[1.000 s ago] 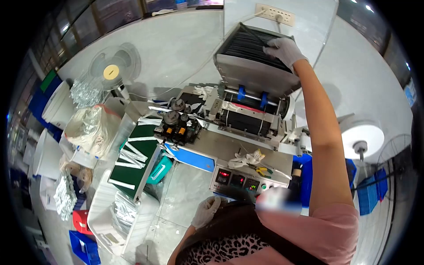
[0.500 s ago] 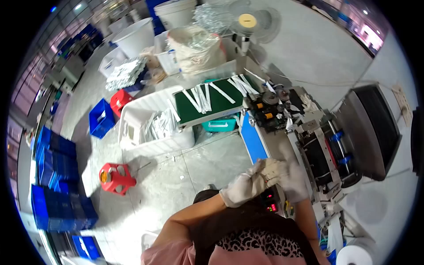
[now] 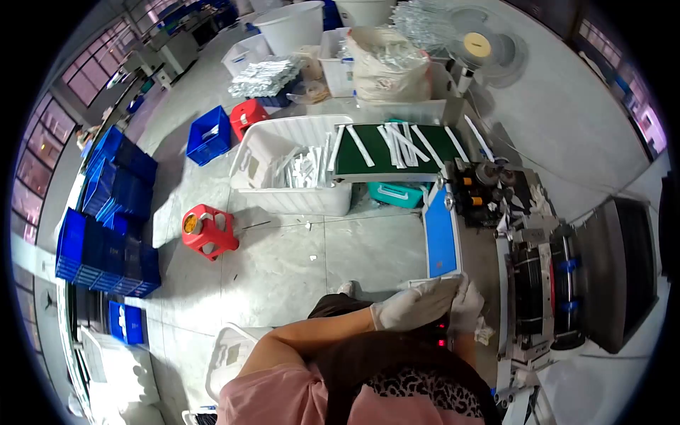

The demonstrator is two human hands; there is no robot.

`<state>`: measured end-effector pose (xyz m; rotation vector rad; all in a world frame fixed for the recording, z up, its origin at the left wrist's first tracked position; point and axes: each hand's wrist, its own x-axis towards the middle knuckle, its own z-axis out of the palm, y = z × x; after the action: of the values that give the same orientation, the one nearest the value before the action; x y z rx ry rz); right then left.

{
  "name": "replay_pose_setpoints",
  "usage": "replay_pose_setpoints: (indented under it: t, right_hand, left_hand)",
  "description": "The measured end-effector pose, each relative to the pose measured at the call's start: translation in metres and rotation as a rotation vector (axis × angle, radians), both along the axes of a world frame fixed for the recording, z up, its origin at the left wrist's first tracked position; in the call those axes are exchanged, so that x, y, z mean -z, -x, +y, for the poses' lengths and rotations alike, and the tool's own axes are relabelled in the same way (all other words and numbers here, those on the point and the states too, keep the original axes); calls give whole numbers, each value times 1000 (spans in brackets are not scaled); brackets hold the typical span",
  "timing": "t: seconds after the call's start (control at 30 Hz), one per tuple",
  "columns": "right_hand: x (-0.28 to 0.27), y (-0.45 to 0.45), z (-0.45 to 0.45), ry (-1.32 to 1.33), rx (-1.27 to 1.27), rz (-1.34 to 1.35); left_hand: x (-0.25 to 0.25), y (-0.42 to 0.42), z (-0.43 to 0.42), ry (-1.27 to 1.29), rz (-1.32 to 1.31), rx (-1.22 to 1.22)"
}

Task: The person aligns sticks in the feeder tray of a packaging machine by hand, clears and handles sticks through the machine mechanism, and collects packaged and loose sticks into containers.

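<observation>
My left hand point(image 3: 414, 306), in a white glove, lies with its fingers stretched out flat and together, their tips against my right hand. My right hand point(image 3: 466, 306), also gloved, is upright beside those fingertips; its fingers are partly hidden, and I cannot make out anything held. Both hands are in front of my apron, over the near end of the machine. A blue panel point(image 3: 440, 237) lies just beyond them, and a red-lit display point(image 3: 441, 343) shows below. A crumpled whitish piece point(image 3: 484, 331) is beside my right wrist.
White strips lie on a green conveyor belt point(image 3: 365, 166), which ends over a white bin point(image 3: 297, 200) holding more strips. A roller machine point(image 3: 542, 283) with a raised dark cover point(image 3: 620, 273) is at right. A red stool point(image 3: 211, 232) and stacked blue crates point(image 3: 106, 251) are left.
My left fingers have straightened from a curled grasp around the right hand to lying flat against it. The view has turned, and the strips on the belt have shifted towards the bin.
</observation>
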<state>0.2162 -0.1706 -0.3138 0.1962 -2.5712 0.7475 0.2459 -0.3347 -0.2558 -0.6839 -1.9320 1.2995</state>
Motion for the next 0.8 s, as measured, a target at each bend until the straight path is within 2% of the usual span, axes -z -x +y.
replay_pose_setpoints:
  t: [0.03, 0.13, 0.2, 0.27, 0.33, 0.37, 0.4, 0.47, 0.53, 0.57, 0.6, 0.63, 0.67, 0.7, 0.73, 0.77, 0.8]
  right_hand:
    - [14, 1, 0, 147, -54, 16]
    - [37, 8, -11, 390, -178, 50]
    - [38, 14, -30, 1372, -123, -422]
    - [35, 23, -40, 1335, -153, -475]
    - [25, 29, -51, 1696, -371, -510]
    - [7, 29, -63, 1473, -217, -546]
    - [-2, 31, -76, 1460, -237, -561]
    - [-10, 35, -108, 1456, -90, -598]
    - [-1, 46, -142, 1349, -112, -563]
    - [8, 58, -153, 1564, -351, -669]
    - [18, 65, -163, 1766, -589, -774]
    - [9, 62, -196, 1449, -215, -712]
    - [14, 64, -221, 1338, -247, -672]
    - [17, 65, -238, 1221, -253, -617]
    - [4, 62, -268, 1263, -82, -692]
    - [-5, 58, -296, 1320, 89, -757]
    - [1, 56, -308, 834, -235, -416]
  left_hand:
    - [-8, -1, -4, -494, -398, 143]
    - [11, -1, -19, -396, -385, 183]
    - [23, -3, -36, -329, -377, 196]
    - [27, -2, -52, -316, -326, 208]
    - [23, 3, -72, -308, -242, 231]
    - [20, 5, -82, -299, -192, 239]
    - [17, 7, -95, -295, -148, 243]
    - [12, 11, -126, -290, -62, 221]
    - [12, 15, -157, -290, -2, 187]
    - [18, 18, -171, -395, -151, 194]
    - [27, 17, -187, -320, -133, 170]
    - [30, 15, -206, -244, -114, 149]
    - [25, 15, -228, -169, -96, 131]
    - [24, 4, -256, 96, -77, 104]
    - [13, -3, -284, 360, -36, 93]
    - [-4, -6, -304, 296, -76, 91]
    - [-15, -10, -325, 243, -122, 76]
